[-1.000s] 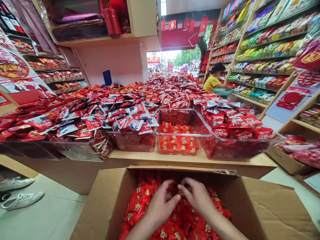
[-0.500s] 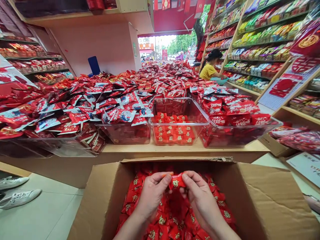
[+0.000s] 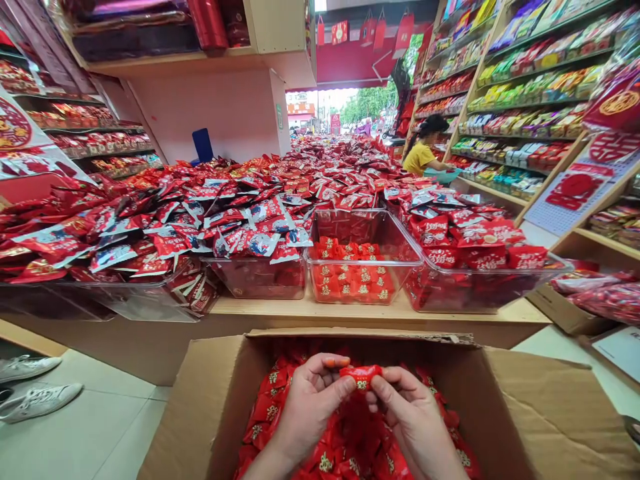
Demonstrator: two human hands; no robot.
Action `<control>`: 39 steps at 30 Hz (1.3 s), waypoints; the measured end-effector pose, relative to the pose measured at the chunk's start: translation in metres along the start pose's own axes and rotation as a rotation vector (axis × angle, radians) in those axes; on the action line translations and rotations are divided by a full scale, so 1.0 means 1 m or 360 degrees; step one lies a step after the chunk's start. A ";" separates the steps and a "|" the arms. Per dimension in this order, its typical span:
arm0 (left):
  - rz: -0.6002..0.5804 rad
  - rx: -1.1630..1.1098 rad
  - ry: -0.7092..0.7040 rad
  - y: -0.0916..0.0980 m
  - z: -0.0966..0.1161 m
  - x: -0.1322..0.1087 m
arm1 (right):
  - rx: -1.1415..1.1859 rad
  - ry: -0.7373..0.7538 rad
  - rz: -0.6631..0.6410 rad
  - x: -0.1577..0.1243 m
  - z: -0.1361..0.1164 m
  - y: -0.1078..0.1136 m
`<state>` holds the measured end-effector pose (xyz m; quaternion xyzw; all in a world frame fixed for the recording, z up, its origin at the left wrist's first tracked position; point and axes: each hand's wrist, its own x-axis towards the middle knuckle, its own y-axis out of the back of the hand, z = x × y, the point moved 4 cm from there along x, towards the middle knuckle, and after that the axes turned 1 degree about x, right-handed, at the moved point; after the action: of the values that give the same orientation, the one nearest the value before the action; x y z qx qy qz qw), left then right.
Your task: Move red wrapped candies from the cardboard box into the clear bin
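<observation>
Both hands have come together on one small red sweet packet (image 3: 361, 378) since a second ago, when they were spread over the opening of the cardboard box (image 3: 555, 393); compared with half a second ago, the packet has been tipped, so its gold-printed face looks narrower. It is now held crosswise above the middle of the box opening. The left hand (image 3: 310, 403) has its thumb and fingers clamped on the packet's left end, and the right hand (image 3: 413, 410) pinches the opposite end the same way. Below them, the box holds a heap of red sweet packets (image 3: 265, 413) with gold characters, and its side flaps are folded outward. Just beyond the box's far edge runs a wooden worktop (image 3: 300, 308). On it, straight behind the box, a clear plastic bin (image 3: 400, 237) is partly filled with packets in tidy rows (image 3: 353, 283), of the same red and gold look. Behind the box and to the right of that bin, another clear bin (image 3: 460, 293) is piled with red packets lettered in white. Well beyond the box, to the right, a person in a yellow top (image 3: 419, 158) is beside stocked shelves (image 3: 530, 107). Left of the box, white shoes (image 3: 43, 403) show on the tiled floor (image 3: 110, 417).
</observation>
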<state>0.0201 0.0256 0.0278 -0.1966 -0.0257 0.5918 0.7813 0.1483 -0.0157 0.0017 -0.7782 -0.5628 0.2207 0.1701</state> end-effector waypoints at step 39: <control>-0.0035 -0.0215 -0.0053 -0.012 -0.006 -0.006 | -0.0042 0.0188 0.0094 -0.008 0.010 -0.001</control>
<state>0.0307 0.0160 0.0273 -0.2387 -0.0807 0.5833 0.7722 0.1403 -0.0225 -0.0053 -0.8083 -0.5315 0.1718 0.1862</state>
